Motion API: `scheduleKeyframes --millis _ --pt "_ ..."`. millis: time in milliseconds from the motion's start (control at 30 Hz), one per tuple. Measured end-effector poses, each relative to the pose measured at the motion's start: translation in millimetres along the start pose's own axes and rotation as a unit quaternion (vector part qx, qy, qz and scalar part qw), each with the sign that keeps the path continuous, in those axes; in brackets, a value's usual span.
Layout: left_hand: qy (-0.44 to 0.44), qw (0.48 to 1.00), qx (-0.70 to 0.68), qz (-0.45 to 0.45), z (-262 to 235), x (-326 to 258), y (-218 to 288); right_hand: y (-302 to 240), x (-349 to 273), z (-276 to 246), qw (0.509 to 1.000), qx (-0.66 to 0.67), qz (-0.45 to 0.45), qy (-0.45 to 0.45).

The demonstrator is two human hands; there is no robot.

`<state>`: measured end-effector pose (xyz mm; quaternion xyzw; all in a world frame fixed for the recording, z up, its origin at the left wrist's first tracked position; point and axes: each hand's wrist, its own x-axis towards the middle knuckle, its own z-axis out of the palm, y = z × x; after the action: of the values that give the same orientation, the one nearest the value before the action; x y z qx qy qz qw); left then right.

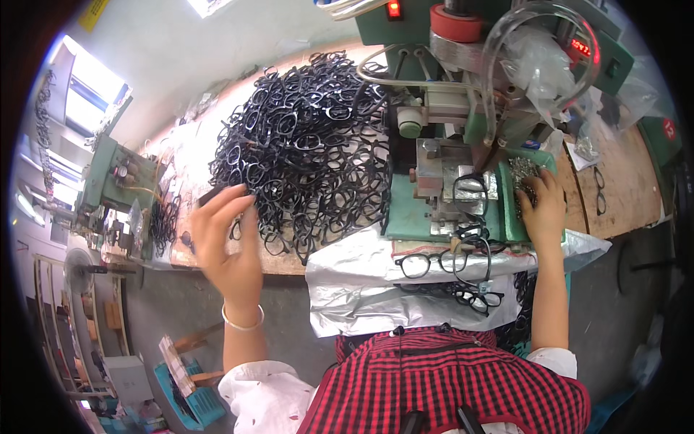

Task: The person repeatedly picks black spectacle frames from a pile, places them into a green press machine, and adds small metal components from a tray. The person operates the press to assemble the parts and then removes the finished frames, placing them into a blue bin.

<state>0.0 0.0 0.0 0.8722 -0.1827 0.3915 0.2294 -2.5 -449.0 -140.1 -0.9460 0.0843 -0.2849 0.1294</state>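
Two bare hands work at a wooden bench point(622, 188) in front of us. Our left hand point(228, 242) is raised at the near left edge of a big heap of black eyeglass frames point(303, 145), fingers point(235, 202) spread fairly wide, with what looks like a dark frame piece point(213, 194) pinched at the fingertips; the blur keeps us from telling how firmly it is held. A pale bangle point(242, 322) circles that wrist. Our right hand point(542, 206) lies palm down on the right side of a green press machine point(463, 108), fingers curled onto a small pile of shiny metal bits point(522, 172); we cannot tell whether it grips any of them.

Between the hands, one black frame point(470, 189) sits on the machine's metal fixture point(444, 173). Just below, more finished frames point(441, 262) rest on a crinkled silver sheet point(347, 289) draped over the bench edge toward our red checked shirt point(448, 383). A clear plastic bag point(538, 65) hangs on the machine above the right hand. Far left stands a second green machine point(116, 181), well apart from the heap.
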Motion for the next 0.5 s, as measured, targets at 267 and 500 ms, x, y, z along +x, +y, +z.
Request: scheduleKeyframes --millis 267,500 --pt "-0.080 0.994 0.073 -0.001 141 -7 -3 -10 7 -2 0.993 0.080 0.016 0.089" --pt "0.004 0.971 -0.163 -0.174 188 -40 -28 3 -32 -28 0.969 0.169 0.126 0.132"
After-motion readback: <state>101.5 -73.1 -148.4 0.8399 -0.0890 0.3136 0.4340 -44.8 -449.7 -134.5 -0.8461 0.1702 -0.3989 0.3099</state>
